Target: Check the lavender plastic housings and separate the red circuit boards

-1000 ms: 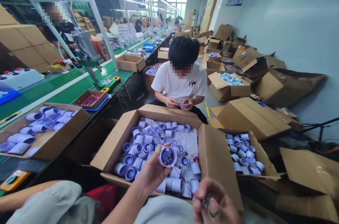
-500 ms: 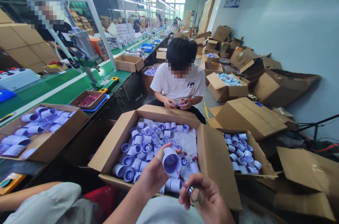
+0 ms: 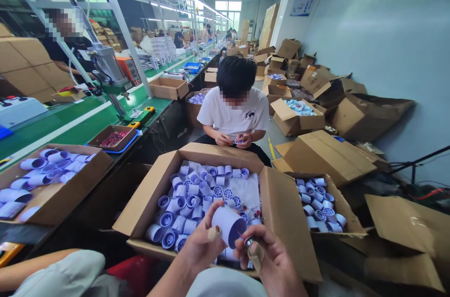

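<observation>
The left hand (image 3: 202, 243) grips a white plastic cup housing (image 3: 228, 224), open end rightward. The right hand (image 3: 270, 264), just beside it, pinches a small motor (image 3: 249, 242) at that opening. Beyond both hands sits a cardboard box (image 3: 281, 212) of similar housings.

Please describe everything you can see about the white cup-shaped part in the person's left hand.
The white cup-shaped part looks like smooth plastic, a short cylinder with one dark open end tilted down toward the right hand. The left hand has it in its grip, above the open cardboard box. A small metal piece sits at its opening.
</observation>
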Demonstrator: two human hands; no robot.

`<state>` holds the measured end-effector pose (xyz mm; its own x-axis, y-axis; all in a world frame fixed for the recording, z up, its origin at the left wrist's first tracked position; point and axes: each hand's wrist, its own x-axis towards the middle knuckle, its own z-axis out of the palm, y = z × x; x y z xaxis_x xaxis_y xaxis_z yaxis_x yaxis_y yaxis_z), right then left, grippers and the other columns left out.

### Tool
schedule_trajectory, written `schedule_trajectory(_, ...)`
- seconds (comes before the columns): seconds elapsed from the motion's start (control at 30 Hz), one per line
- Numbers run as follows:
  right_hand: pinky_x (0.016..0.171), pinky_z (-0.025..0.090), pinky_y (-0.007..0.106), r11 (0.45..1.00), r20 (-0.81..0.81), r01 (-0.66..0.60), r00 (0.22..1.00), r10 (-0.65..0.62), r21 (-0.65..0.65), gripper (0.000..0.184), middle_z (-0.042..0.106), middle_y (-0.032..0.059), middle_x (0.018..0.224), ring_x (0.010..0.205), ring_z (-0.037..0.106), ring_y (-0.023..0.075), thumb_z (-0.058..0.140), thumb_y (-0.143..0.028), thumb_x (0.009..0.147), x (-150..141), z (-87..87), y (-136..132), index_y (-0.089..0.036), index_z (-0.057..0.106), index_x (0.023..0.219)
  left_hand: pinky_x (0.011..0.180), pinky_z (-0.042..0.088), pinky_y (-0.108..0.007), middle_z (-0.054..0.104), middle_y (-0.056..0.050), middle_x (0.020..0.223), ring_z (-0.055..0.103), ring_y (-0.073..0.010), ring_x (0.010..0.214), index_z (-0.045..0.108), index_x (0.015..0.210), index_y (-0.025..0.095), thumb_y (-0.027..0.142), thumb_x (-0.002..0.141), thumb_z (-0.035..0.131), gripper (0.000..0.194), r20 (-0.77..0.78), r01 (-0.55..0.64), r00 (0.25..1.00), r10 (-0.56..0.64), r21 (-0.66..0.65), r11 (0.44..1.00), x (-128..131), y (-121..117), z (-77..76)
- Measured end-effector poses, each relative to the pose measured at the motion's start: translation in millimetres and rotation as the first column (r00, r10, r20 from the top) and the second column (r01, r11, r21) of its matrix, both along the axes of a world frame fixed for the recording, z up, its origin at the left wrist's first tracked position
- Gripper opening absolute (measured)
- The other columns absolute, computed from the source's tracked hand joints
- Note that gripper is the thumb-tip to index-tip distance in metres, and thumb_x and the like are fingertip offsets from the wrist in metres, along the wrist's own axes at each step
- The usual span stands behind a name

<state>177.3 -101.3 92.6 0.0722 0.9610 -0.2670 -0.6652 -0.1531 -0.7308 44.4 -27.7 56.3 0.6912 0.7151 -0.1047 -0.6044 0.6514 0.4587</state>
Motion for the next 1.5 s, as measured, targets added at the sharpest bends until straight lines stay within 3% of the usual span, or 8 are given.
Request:
schedule_trajectory(0.2, 0.05, 0.046, 0.022, 0.997, 0.237, 0.076, 0.969, -0.068, -0.025, 0.042, 0.071, 0.007, 0.079, 0.06, 0.063, 0.0146, 0.067, -0.056, 0.07, -0.5, 1.3, -5.5, -0.019, 0.062, 0.089, 0.069, 0.047, -0.022, 0.055, 0.001, 0.106, 0.059, -0.0137, 0.083, 0.056, 0.097, 0.029, 0.008, 0.045, 0.083, 0.062, -0.142, 0.057, 0.99, -0.02, 0.256, 0.965, -6.1, 1.1, -5.1)
schedule_trajectory(0.3, 0.054, 0.046, 0.022, 0.996, 0.495, 0.087, 0.865, -0.085, 0.019, 0.038, 0.067, 0.0042, 0.076, 0.061, 0.059, 0.0131, 0.058, -0.057, 0.078, -0.2, 2.7, -10.6, -0.02, 0.062, 0.088, 0.075, 0.045, -0.021, 0.05, -0.001, 0.104, 0.054, -0.014, 0.09, 0.057, 0.098, 0.025, 0.005, 0.048, 0.078, 0.057, -0.263, 0.076, 0.964, 0.047, 0.439, 0.895, -10.3, 2.1, -3.6)
schedule_trajectory(0.43, 0.066, 0.049, 0.022, 0.973, 0.816, 0.083, 0.532, -0.228, 0.217, 0.032, 0.058, 0.0037, 0.082, 0.076, 0.058, 0.0155, 0.051, -0.051, 0.084, 1.3, -0.4, -12.9, -0.023, 0.067, 0.082, 0.077, 0.045, -0.023, 0.05, -0.001, 0.108, 0.054, -0.0146, 0.09, 0.056, 0.093, 0.025, 0.002, 0.049, 0.076, 0.053, -0.314, 0.1, 0.946, 0.084, 0.527, 0.844, -10.4, 1.9, -2.3)
schedule_trajectory(0.6, 0.074, 0.052, 0.028, 0.928, 0.925, 0.009, 0.074, -0.372, 0.372, 0.022, 0.057, 0.0062, 0.092, 0.086, 0.06, 0.0192, 0.049, -0.037, 0.088, 5.9, -6.6, -13.8, -0.025, 0.067, 0.089, 0.087, 0.042, -0.028, 0.057, -0.003, 0.108, 0.053, -0.0211, 0.104, 0.06, 0.094, 0.026, 0.003, 0.054, 0.075, 0.049, -0.352, 0.09, 0.923, 0.154, 0.587, 0.804, -7.6, 2.5, 0.0)
schedule_trajectory(0.73, 0.075, 0.053, 0.029, 0.915, 0.906, -0.066, -0.129, -0.404, 0.398, 0.018, 0.058, 0.0069, 0.101, 0.091, 0.06, 0.0199, 0.049, -0.025, 0.087, 8.3, -6.8, -17.1, -0.026, 0.064, 0.097, 0.092, 0.041, -0.032, 0.058, -0.007, 0.11, 0.052, -0.0235, 0.108, 0.062, 0.101, 0.025, 0.006, 0.061, 0.073, 0.046, -0.432, 0.138, 0.877, 0.208, 0.643, 0.754, -7.2, 4.2, 7.4)
schedule_trajectory(0.93, 0.074, 0.053, 0.031, 0.914, 0.882, -0.101, -0.239, -0.406, 0.394, 0.023, 0.059, 0.0076, 0.103, 0.09, 0.059, 0.0202, 0.047, -0.015, 0.085, 5.9, -4.7, -17.4, -0.024, 0.062, 0.1, 0.097, 0.038, -0.031, 0.056, -0.007, 0.119, 0.049, -0.0245, 0.115, 0.06, 0.103, 0.024, 0.004, 0.063, 0.072, 0.047, -0.465, 0.18, 0.856, 0.225, 0.677, 0.714, -4.2, 1.0, 12.2)
schedule_trajectory(1.3, 0.073, 0.052, 0.032, 0.916, 0.86, -0.035, -0.331, -0.387, 0.399, 0.022, 0.062, 0.0089, 0.105, 0.091, 0.062, 0.0219, 0.05, -0.019, 0.083, 2.6, -11.8, -21.2, -0.024, 0.063, 0.1, 0.087, 0.044, -0.027, 0.057, -0.007, 0.116, 0.053, -0.0219, 0.107, 0.061, 0.099, 0.023, 0.005, 0.065, 0.072, 0.04, -0.451, 0.112, 0.852, 0.266, 0.653, 0.749, 8.2, -7.2, 20.0)
schedule_trajectory(1.5, 0.076, 0.053, 0.032, 0.931, 0.876, -0.043, -0.325, -0.357, 0.363, 0.021, 0.064, 0.0083, 0.109, 0.096, 0.062, 0.0218, 0.049, -0.019, 0.084, 1.8, -7.6, -24.6, -0.024, 0.064, 0.098, 0.103, 0.034, -0.04, 0.062, -0.012, 0.113, 0.049, -0.0288, 0.113, 0.068, 0.104, 0.022, 0.008, 0.064, 0.074, 0.043, -0.48, 0.163, 0.805, 0.349, 0.744, 0.648, 5.6, -4.4, 27.4)
